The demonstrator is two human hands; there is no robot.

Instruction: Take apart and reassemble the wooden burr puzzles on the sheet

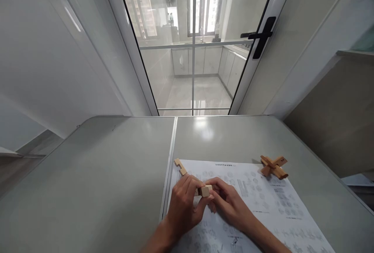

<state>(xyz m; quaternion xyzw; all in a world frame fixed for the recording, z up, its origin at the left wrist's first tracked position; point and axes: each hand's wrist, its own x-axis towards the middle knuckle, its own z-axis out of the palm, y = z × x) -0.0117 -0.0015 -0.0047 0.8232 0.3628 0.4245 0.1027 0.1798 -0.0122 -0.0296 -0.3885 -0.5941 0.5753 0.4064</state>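
Light wooden puzzle pieces are gripped between my two hands, above a printed sheet. My left hand closes on them from the left, thumb below and fingers over the top. From the right, my right hand pinches the same pieces with thumb and fingertips. How the pieces fit together is partly hidden by my fingers. A loose notched wooden piece lies just beyond my left hand, at the sheet's upper left corner.
The printed instruction sheet covers part of the grey table. A darker interlocked wooden puzzle rests at its upper right corner. A metal seam runs along the table left of the sheet. Past the far edge stands a glass door.
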